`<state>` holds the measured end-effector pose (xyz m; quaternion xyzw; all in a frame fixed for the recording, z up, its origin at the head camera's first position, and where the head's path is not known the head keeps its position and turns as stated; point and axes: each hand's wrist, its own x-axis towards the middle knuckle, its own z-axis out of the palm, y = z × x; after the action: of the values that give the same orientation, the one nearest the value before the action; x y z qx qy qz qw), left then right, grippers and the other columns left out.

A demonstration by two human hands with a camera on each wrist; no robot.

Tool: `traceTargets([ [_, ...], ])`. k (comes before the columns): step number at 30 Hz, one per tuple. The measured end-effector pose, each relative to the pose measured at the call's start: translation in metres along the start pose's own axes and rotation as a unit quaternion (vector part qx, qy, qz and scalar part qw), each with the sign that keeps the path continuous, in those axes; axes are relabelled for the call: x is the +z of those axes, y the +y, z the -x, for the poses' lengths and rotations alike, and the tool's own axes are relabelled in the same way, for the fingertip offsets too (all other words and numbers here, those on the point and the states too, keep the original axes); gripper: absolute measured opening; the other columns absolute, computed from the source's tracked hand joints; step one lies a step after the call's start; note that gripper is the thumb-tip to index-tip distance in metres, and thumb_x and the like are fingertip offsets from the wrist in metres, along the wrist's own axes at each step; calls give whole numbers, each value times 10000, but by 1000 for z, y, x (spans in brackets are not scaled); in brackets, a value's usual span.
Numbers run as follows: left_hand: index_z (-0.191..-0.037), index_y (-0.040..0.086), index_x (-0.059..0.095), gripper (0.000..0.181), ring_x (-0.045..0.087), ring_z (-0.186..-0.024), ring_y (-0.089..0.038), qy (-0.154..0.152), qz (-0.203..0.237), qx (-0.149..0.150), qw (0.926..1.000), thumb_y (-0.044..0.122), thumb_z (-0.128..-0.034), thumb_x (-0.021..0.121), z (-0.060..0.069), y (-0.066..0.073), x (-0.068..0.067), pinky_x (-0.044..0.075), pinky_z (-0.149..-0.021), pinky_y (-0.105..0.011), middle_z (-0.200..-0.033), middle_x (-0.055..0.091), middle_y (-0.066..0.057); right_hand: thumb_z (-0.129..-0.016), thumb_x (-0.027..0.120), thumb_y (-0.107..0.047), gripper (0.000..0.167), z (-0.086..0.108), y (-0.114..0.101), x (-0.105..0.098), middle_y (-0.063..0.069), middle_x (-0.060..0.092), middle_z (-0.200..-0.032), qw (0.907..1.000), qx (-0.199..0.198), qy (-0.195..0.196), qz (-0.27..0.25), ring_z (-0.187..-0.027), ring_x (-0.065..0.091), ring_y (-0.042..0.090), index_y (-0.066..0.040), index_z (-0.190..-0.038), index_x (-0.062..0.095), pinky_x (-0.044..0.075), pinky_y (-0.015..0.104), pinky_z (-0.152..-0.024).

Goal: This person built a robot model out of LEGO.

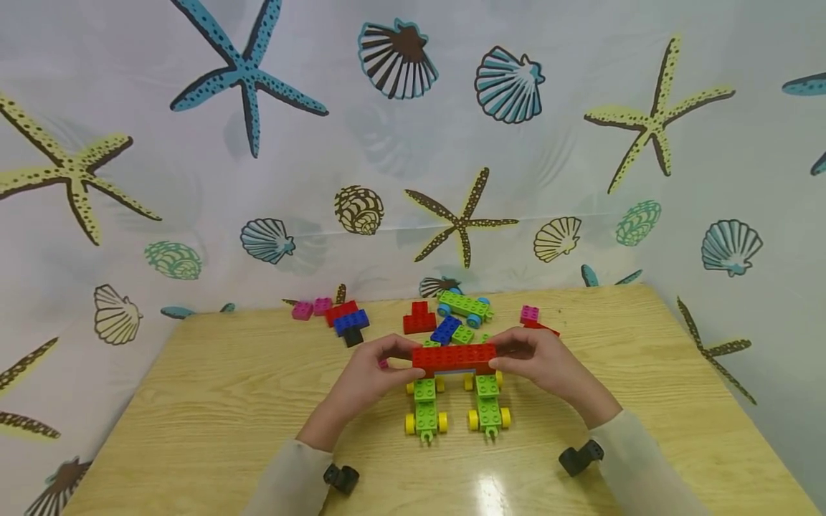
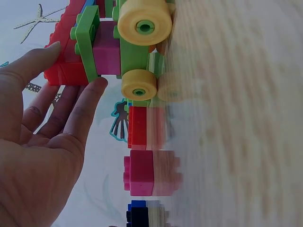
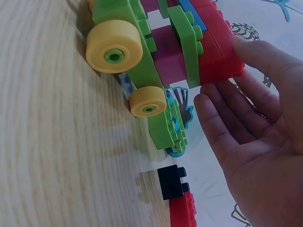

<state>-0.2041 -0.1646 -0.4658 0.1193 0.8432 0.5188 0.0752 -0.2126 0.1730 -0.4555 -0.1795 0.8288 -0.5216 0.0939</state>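
Note:
A long red brick lies across the top of a toy built on two green wheeled bases, the left base and the right base, each with yellow wheels. My left hand pinches the red brick's left end, thumb in front and fingers behind. At the other end my right hand holds it the same way. Side on, the right wrist view shows a pink brick between base and green plate. A blue piece sits beside the red part under the top.
Behind the toy stand a green car base with blue wheels, a red stepped stack and a blue brick. Pink bricks, a blue brick and a black brick lie back left. Another pink brick is back right.

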Motion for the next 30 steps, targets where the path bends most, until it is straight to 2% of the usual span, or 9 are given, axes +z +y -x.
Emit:
traceTargets([
  [6, -1326, 238, 790, 344, 716, -1305, -283, 83, -66, -77, 9999, 273, -996, 877, -1, 1, 3, 594, -1138, -525, -1312, 797, 24, -1031, 835, -232, 365, 1, 3, -5, 148, 781, -1323, 9998, 5, -167, -65, -1156, 754, 257, -70, -1352, 775, 624, 193, -949],
  [11, -1301, 245, 806, 314, 714, -1306, -283, -1, -126, -97, 9999, 258, -995, 878, -3, 4, 3, 618, -1089, -465, -1306, 801, 35, -1042, 819, -217, 435, 3, 9, -23, 210, 750, -1403, 9992, 73, -306, -248, -1227, 752, 281, -31, -1426, 733, 624, 198, -975],
  [13, -1294, 251, 805, 311, 715, -1309, -292, -37, -147, -94, 9998, 246, -992, 880, -4, 5, 2, 622, -1086, -456, -1303, 800, 41, -1051, 805, -201, 461, 3, 12, -31, 242, 735, -1439, 9994, 163, -110, -292, -1263, 750, 302, 1, -1454, 709, 613, 175, -981],
  [17, -1291, 247, 802, 311, 710, -1314, -308, -51, -182, -87, 9998, 242, -990, 882, -6, 6, 0, 624, -1075, -444, -1301, 799, 34, -1069, 783, -198, 459, 2, 19, -40, 247, 726, -1465, 9976, 370, 577, -77, -1287, 742, 346, 26, -1460, 695, 595, 137, -952],
  [20, -1286, 248, 802, 309, 707, -1303, -293, -24, -163, -137, 9998, 247, -988, 884, -6, 4, 0, 622, -1049, -419, -1294, 799, 36, -1073, 778, -198, 421, 0, 24, -39, 225, 746, -1434, 9942, 467, 916, 315, -1266, 744, 373, 18, -1429, 716, 633, 226, -977],
  [25, -1278, 276, 802, 308, 707, -1297, -267, -33, -111, -229, 9997, 254, -984, 889, -4, 0, 1, 608, -1086, -458, -1282, 801, 67, -1073, 773, -180, 419, -2, 28, -32, 223, 730, -1458, 9904, 594, 938, 818, -1309, 733, 401, 6, -1443, 712, 628, 511, -1115],
  [30, -1281, 281, 799, 311, 705, -1315, -285, -47, -97, -196, 9997, 261, -985, 889, -1, -2, 1, 594, -1133, -506, -1282, 799, 74, -1068, 774, -163, 433, -2, 27, -28, 245, 709, -1488, 9887, 590, 753, 1155, -1303, 736, 407, -3, -1465, 707, 611, 559, -1129],
])
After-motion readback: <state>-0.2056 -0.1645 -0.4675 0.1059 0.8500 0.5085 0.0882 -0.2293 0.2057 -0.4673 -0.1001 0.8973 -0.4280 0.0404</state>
